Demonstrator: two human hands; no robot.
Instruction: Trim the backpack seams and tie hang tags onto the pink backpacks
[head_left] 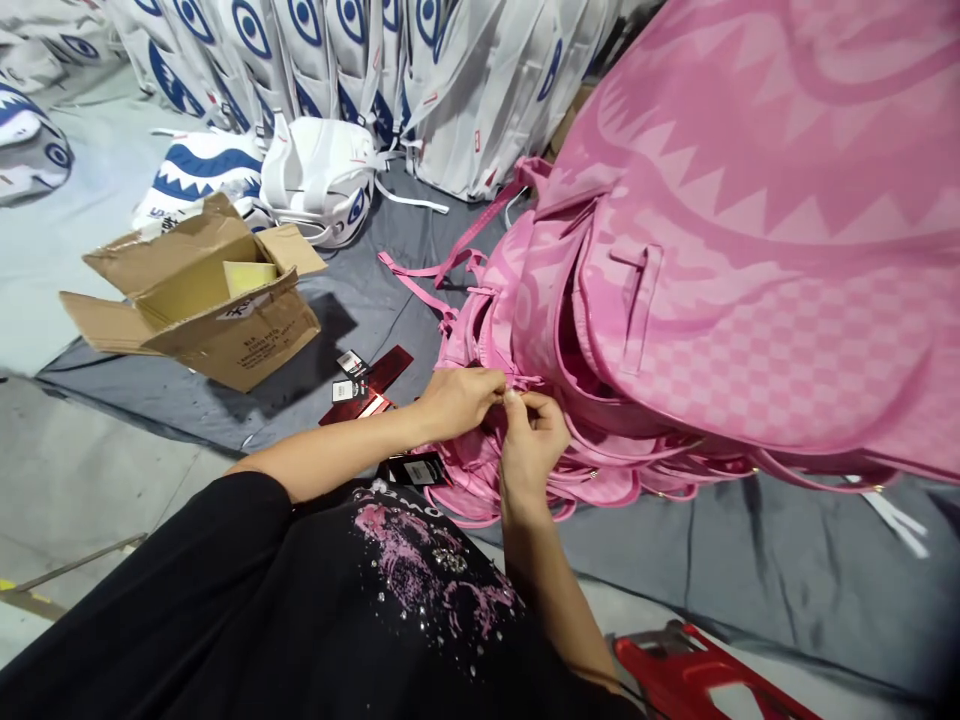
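Observation:
My left hand (463, 402) and my right hand (534, 432) meet fingertip to fingertip at the side of a pink backpack (765, 250). Both are closed in a pinch on something small that the fingers cover; I cannot make it out. Thin pink strands show just above the fingertips. The backpack has a tone-on-tone jagged-teeth and checker print and lies on more pink bags stacked beneath it. Pink straps (427, 272) trail off its left side. A black tag (417, 470) lies below my left wrist, and red and black tags (379, 378) lie beyond my left forearm.
An open cardboard box (244, 345) with a yellow piece inside sits at the left on the grey sheet (637, 550). Behind it are small white bags (319, 170) and a row of white backpacks (465, 110). A red object (697, 675) stands at the bottom right.

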